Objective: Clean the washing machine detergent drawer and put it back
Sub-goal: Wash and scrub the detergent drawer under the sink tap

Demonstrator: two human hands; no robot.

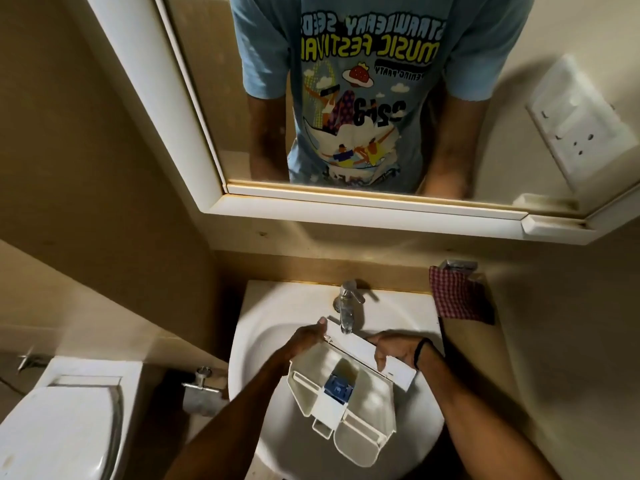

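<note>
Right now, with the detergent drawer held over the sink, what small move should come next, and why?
Probably free the right hand to turn on the tap. Both hands grip the front panel of the detergent drawer, the left hand at its far end, with the panel right under the spout above the sink. No water seems to be running.

White plastic detergent drawer (341, 393), blue insert in centre compartment, held over white ceramic basin (249, 344) under chrome tap (346, 306). Left hand (308, 337) grips front panel's left end, right hand (394, 351) its right end. Red checked cloth (457, 299) hangs beside basin.

White sink (263, 327), tap (346, 306) at rear
</note>
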